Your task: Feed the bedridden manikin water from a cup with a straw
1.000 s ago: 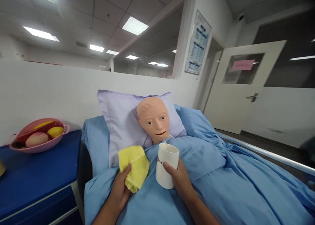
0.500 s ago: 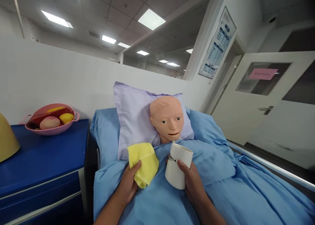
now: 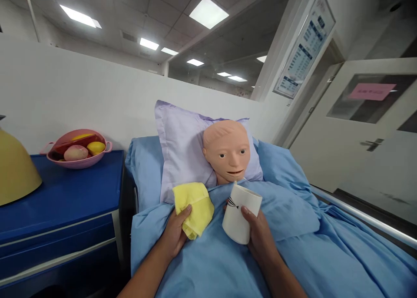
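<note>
In the head view, the left hand [image 3: 177, 232] pinches a folded, softly creased bright yellow cloth [image 3: 195, 204], thumb on top, over the blue quilt [image 3: 210, 267]; the right hand [image 3: 260, 235] grips a white mug [image 3: 237, 222] with black whisker-like lines, just below the manikin head [image 3: 228, 144], and the pale stub [image 3: 235, 183] at its rim is perhaps a straw

Light's all overhead: ceiling panels [image 3: 208, 12] clipped to pure white, ceiling around them dim grey. Far glass [image 3: 224, 57] shows more bright panels. Soft shadow on pillow [image 3: 182, 146], left of the mannequin head [image 3: 227, 148]. Dark vignette far right. Wide-lens stretch: door [image 3: 325, 159] leans hard. Poster [image 3: 304, 46] and pink sign [image 3: 373, 91] text too soft to read. Yellow cloth [image 3: 195, 206], white cup [image 3: 239, 217]: edges fairly crisp, evenly lit.
</note>
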